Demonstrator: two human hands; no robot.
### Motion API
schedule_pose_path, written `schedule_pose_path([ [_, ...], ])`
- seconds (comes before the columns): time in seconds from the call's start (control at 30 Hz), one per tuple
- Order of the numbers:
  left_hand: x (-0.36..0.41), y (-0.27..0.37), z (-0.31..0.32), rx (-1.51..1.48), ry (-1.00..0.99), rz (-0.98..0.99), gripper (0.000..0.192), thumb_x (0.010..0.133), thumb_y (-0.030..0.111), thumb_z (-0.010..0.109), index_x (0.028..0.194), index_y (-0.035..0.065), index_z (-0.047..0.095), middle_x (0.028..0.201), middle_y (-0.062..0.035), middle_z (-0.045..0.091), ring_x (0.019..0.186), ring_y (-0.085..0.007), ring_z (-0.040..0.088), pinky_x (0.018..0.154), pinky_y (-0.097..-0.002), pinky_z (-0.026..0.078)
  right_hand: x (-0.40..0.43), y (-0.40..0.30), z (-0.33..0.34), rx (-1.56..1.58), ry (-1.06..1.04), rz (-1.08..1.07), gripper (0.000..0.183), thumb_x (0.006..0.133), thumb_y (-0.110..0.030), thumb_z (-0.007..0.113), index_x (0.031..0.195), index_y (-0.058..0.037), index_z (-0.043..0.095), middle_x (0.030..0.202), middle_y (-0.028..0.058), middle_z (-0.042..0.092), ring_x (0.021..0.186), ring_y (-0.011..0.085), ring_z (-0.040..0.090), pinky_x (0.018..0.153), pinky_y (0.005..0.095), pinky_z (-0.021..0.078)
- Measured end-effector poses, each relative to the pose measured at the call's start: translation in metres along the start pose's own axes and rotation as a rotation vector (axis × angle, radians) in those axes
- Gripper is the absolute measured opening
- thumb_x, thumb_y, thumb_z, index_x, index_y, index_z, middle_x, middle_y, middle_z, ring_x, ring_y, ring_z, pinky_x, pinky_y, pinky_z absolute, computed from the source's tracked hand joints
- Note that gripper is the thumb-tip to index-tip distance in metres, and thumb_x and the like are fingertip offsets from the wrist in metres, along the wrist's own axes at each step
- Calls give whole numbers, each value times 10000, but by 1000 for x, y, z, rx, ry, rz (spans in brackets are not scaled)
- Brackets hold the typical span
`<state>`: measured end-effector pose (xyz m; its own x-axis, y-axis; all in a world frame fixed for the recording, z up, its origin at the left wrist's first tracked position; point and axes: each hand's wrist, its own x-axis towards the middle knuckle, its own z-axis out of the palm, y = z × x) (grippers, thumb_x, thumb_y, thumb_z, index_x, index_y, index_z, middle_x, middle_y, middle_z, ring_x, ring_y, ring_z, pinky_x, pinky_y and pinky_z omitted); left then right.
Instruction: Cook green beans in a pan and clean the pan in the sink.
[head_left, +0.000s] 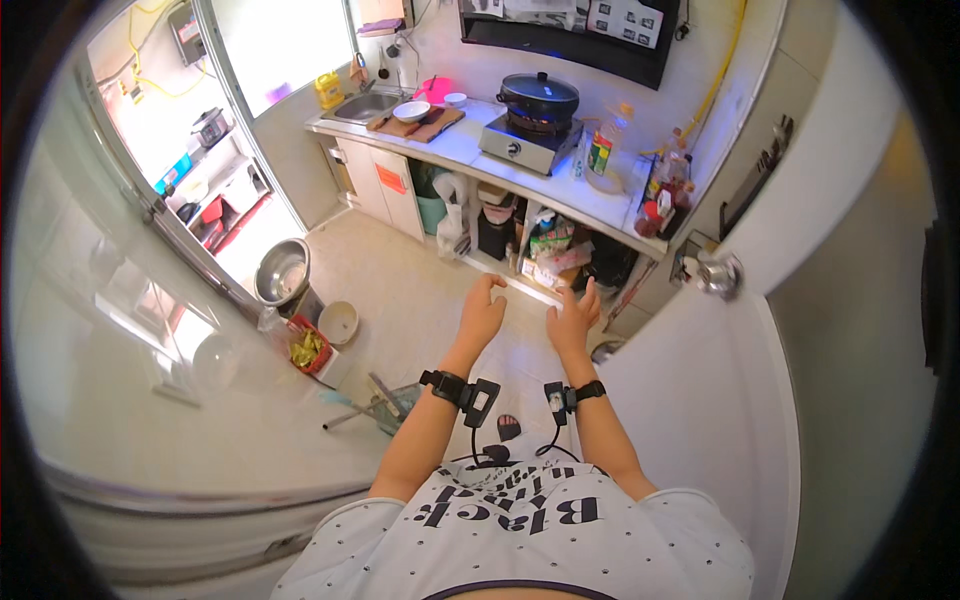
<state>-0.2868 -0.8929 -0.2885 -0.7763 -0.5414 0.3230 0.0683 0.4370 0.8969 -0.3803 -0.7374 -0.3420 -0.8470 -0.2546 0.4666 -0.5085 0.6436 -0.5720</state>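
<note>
My left hand (484, 306) hangs in the air over the tiled floor, holding nothing, its fingers loosely bent with the thumb apart. Beside it, my right hand (573, 315) is raised with spread fingers and nothing in its grasp. Beyond both hands runs a white kitchen counter (465, 154). A black lidded wok (538, 101) sits over a lit flame on a single-burner gas stove (525, 142). Left of the stove, a white bowl (412, 112) rests on a wooden cutting board (442, 124). An oil bottle (601, 150) stands to the stove's right.
A white door (697, 420) with a round knob (720, 276) is close on my right. Along the left lie a steel basin (282, 271), a pale bowl (338, 322) and a red basket (321, 358). Beyond the sink (366, 107) is an open doorway. Bags fill the shelf (555, 247) below the counter.
</note>
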Motion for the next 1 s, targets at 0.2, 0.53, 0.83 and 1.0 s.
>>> schedule_pose_path([
  [0.2, 65, -63, 22, 65, -6, 6, 260, 782, 31, 572, 1042, 31, 578, 1046, -191, 618, 1092, -365, 569, 971, -409, 427, 76, 10, 69, 52, -46, -39, 305, 775, -105, 667, 1073, -135, 608, 1435, 243, 326, 1328, 458, 274, 1077, 576, 249],
  [0.53, 212, -129, -22, 52, 82, -173, 266, 803, 39, 571, 1068, 37, 583, 1073, -190, 629, 1107, -347, 580, 964, -411, 440, 174, -3, 199, 96, -309, 29, 270, 772, -99, 666, 1036, -118, 615, 1446, 244, 314, 1316, 449, 283, 1077, 540, 280],
  [0.83, 401, -221, -140, 105, 160, 12, 232, 786, 5, 564, 1018, 8, 581, 987, -196, 638, 970, -367, 607, 877, -419, 469, 321, -121, 355, 173, -237, -127, 209, 793, -103, 668, 996, -106, 620, 1393, 266, 371, 1280, 470, 333, 1052, 562, 315],
  [1.0, 495, -246, -231, 82, 119, -94, 234, 839, 27, 522, 1066, 2, 573, 1034, -159, 633, 1050, -297, 598, 945, -383, 442, 397, -187, 446, 198, -260, -132, 232, 799, -110, 656, 1026, -89, 612, 1382, 262, 377, 1273, 478, 331, 1049, 546, 330],
])
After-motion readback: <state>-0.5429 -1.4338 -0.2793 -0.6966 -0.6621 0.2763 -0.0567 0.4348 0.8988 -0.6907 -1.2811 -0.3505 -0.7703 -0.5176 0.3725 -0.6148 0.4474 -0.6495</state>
